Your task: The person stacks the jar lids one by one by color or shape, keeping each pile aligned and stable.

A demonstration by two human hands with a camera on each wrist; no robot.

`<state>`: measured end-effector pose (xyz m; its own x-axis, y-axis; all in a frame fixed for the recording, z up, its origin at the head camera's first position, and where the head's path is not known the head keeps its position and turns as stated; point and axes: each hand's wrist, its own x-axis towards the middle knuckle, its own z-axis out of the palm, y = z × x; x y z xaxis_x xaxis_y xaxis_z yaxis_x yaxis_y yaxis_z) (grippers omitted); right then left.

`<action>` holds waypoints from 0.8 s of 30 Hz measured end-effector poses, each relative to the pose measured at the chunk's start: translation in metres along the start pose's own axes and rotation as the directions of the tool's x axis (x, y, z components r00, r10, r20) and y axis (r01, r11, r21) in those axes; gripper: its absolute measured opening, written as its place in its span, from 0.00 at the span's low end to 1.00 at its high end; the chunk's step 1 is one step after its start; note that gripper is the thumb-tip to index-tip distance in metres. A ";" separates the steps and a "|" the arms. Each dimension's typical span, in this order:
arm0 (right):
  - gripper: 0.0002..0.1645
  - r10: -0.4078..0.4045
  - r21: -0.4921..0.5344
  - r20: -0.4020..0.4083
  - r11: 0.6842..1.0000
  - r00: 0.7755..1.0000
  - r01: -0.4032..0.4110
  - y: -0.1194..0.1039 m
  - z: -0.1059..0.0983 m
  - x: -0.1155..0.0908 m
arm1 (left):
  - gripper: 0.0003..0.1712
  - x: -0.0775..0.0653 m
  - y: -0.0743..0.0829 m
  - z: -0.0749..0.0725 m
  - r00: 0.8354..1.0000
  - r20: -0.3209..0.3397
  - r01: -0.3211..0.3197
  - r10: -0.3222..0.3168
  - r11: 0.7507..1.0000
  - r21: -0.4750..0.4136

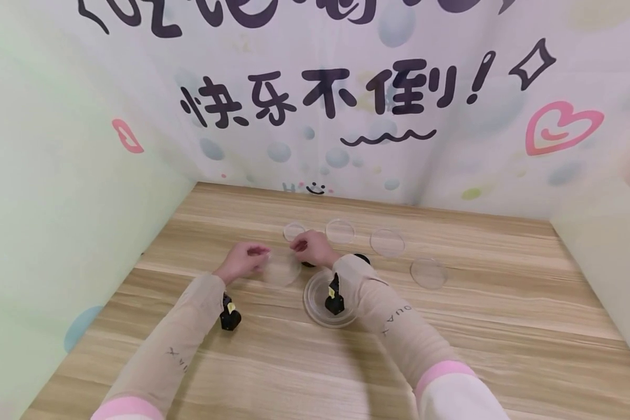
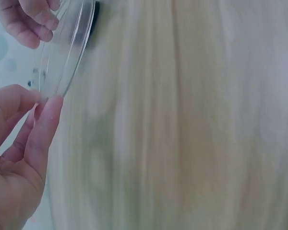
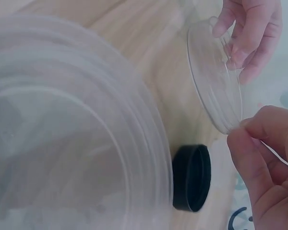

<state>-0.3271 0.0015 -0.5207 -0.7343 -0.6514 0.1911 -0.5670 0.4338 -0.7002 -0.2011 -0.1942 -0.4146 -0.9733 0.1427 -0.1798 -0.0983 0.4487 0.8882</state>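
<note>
Between my two hands a clear shallow round lid (image 3: 209, 79) is tilted up above the table, blurred in the head view. My left hand (image 1: 244, 261) pinches its rim between thumb and finger, as the left wrist view shows close up. On the opposite side, my right hand (image 1: 316, 248) also pinches the rim with thumb and fingertip. Just below the right wrist, a stack of larger translucent round lids (image 1: 312, 304) lies on the table, partly covered by the sleeve. Beside that stack is a small black cap (image 3: 191, 177), its hollow side showing.
Several clear discs lie in an arc behind and to the right of the hands, among them a small one (image 1: 290, 226), a far-right one (image 1: 429, 273) and one (image 1: 387, 242) between. Another black round piece (image 1: 363, 258) shows behind the right sleeve. Printed cloth walls (image 1: 315, 157) border the wooden table (image 1: 504, 303).
</note>
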 end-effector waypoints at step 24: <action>0.08 0.270 0.010 0.048 0.963 0.962 -0.271 -0.116 -0.104 -0.078 | 0.14 0.012 0.052 0.044 0.995 0.094 -0.019 0.021 1.000 -0.024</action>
<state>-0.2427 0.0670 -0.3830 -0.8416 -0.5388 -0.0381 -0.3430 0.5876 -0.7329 -0.2093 -0.1302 -0.3887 -0.9513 0.2344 -0.2000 -0.0848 0.4246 0.9014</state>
